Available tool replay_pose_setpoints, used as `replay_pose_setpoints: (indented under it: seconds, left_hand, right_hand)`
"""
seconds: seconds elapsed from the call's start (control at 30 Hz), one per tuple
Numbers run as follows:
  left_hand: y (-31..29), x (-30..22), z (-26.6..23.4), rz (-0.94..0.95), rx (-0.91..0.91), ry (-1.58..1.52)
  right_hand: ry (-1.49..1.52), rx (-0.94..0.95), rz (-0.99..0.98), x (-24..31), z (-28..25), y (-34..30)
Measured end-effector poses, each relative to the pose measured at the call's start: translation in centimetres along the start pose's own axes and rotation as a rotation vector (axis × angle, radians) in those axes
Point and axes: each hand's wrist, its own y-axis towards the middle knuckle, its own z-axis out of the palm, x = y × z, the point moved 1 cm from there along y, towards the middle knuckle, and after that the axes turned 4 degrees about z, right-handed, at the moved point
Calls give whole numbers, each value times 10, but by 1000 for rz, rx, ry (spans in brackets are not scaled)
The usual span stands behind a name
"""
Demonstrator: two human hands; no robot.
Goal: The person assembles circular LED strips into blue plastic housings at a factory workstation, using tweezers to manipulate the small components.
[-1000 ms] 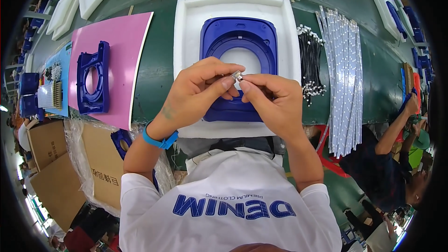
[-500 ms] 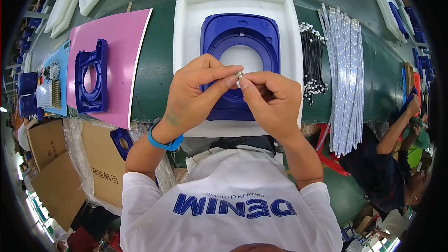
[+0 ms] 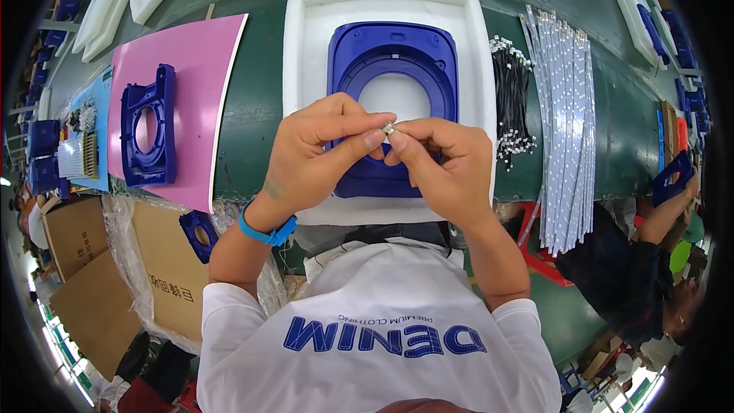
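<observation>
One white foam tray under hands, holding one blue housing. One pink sheet, 9 o'clock, one blue frame on it. One bundle of light strips, 3 o'clock, uncountable; black cable bunch nearer, ditto. Left hand, right hand: both pinch one small pale piece above housing; left's 2–3 o'clock, right's 10. Neither nearer; long axis unclear.
</observation>
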Motion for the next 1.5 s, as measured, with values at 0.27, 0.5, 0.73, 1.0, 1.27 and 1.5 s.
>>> replay_pose_setpoints:
  seconds: [0.27,0.5,0.73,1.0,1.27,1.5]
  left_hand:
    - [-1,-2,-2,128,34,217]
    - [4,-19,-14,260,66,543]
    - [3,-32,-22,536,-287,872]
    - [-4,19,-3,524,-157,844]
    - [-5,26,1,456,-141,818]
    - [-5,28,1,440,-115,826]
  right_hand:
    - [5,50,153,4,0,2]
    - [-63,168,172,10,-4,9]
    - [-975,118,-535,20,-33,51]
    - [-810,39,-667,-22,-34,99]
    - [-864,-95,-947,-27,-36,103]
    - [-952,-91,-1036,-30,-42,102]
